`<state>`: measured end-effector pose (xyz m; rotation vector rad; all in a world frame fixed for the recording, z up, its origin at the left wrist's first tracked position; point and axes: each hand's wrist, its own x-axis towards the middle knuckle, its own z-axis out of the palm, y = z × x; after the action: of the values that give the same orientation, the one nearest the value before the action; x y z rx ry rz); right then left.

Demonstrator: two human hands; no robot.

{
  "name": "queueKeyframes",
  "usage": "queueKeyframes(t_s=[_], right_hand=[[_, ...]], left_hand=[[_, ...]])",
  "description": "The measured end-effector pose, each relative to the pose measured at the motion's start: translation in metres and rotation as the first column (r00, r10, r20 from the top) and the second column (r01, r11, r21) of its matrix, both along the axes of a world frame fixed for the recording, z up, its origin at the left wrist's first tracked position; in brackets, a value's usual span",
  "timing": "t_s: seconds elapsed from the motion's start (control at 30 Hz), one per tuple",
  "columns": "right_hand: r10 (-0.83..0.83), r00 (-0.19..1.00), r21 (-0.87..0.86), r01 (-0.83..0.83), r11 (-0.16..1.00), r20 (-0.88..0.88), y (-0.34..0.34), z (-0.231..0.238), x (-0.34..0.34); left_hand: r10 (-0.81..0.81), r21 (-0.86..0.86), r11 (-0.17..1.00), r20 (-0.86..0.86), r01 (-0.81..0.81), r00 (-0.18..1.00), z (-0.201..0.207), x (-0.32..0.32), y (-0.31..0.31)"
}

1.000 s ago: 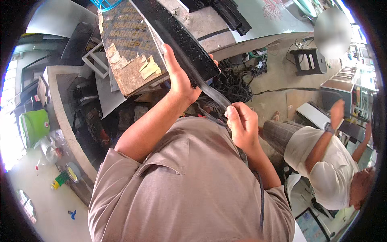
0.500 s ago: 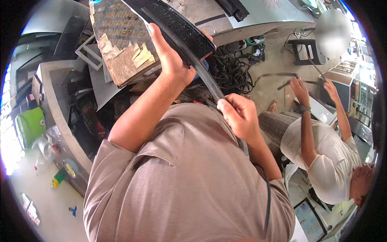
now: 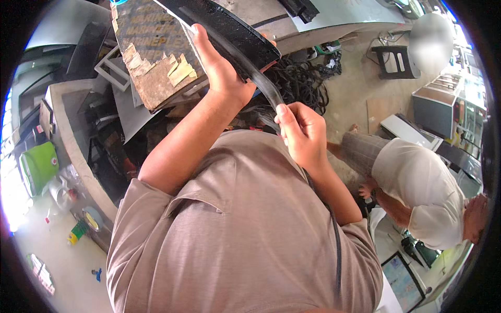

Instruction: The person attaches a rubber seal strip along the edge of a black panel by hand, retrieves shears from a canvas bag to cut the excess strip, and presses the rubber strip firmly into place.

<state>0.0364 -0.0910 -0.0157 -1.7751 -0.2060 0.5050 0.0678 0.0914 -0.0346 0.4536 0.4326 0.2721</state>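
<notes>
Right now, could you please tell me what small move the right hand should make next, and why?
I would probably have the right hand gently straighten the black, rubber-like strip it pinches, because the strip bends just beyond the end of the long, speckled black panel, which the left hand grips.

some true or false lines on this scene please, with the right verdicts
1. The left hand holds the long black piece. True.
2. The right hand holds a pair of scissors. False: it pinches a black strip.
3. A co-worker in a light shirt is at the picture's right. True.
4. The bright green object lies right of both hands. False: it is at the far left.
5. A tangle of dark strips lies beyond the right hand. True.
</notes>
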Motion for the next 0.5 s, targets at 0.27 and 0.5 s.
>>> queueKeyframes(t_s=[0.27,0.5], right_hand=[[0.054,0.998,0.020,-0.054,0.998,0.010,0.018,0.010,0.014],[0.258,0.939,-0.293,-0.187,0.938,0.229,0.013,0.020,0.030]], left_hand=[[0.052,0.144,0.989,-0.056,-0.043,0.997,-0.005,0.003,-0.005],[0.050,-0.050,0.998,0.010,-0.049,0.999,-0.007,0.005,-0.006]])
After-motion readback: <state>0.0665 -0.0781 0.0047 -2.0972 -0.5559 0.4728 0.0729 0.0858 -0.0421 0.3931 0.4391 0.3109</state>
